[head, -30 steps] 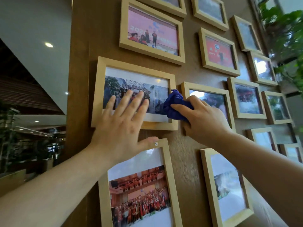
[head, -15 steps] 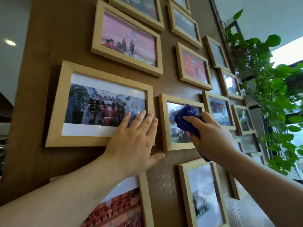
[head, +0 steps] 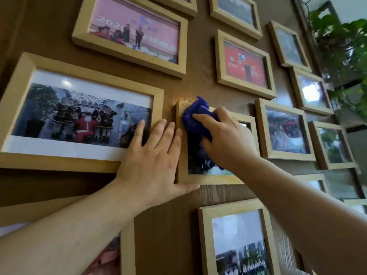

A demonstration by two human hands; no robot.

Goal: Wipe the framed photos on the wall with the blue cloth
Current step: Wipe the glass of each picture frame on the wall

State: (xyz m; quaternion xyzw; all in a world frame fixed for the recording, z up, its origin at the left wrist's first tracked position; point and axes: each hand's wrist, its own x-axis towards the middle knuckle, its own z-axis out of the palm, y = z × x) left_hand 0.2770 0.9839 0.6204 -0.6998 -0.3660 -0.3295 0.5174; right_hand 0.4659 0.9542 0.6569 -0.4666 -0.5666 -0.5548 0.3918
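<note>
Several light wooden framed photos hang on a brown wood wall [head: 170, 225]. My right hand [head: 226, 141] grips a crumpled blue cloth [head: 195, 117] and presses it on the upper left part of a small middle frame [head: 181, 175]. My left hand [head: 151, 161] lies flat with fingers spread, over the lower right corner of the large group-photo frame [head: 59, 163] and the gap beside the small frame; its thumb rests under the small frame's bottom edge. Most of the small frame's picture is hidden by my right hand.
More frames surround the hands: a pink-photo frame [head: 129, 62] above, a red-photo frame [head: 246, 88] upper right, smaller frames [head: 286, 155] to the right, another frame [head: 204, 245] below. A leafy green plant [head: 341, 44] hangs at the far right.
The view has come closer to the wall. My right hand with the cloth has shifted left to the small frame's upper left corner. My left hand has slid right, next to that frame.
</note>
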